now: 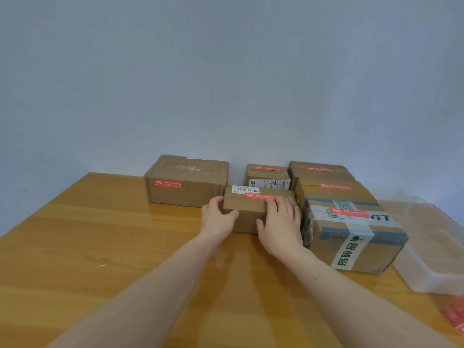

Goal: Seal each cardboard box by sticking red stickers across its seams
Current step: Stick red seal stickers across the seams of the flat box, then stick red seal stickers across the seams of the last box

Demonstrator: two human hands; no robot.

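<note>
You're at a plain packing spot: a glossy wooden table (pixel 100 247) pushed against a bare grey wall (pixel 226 71), taped cardboard parcels (pixel 187 180) crowding beyond your fingertips, a clear plastic bin (pixel 431 267) to their right.

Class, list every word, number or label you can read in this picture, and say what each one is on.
"易碎品", seen upside down: green print on the white tape of the taped box.
"TJ"-like green letters, partly hidden: same box's top.
Barcode label on the held box: digits too blurred.
Red stickers: print too small.
Grey label, back box: unreadable.
</note>
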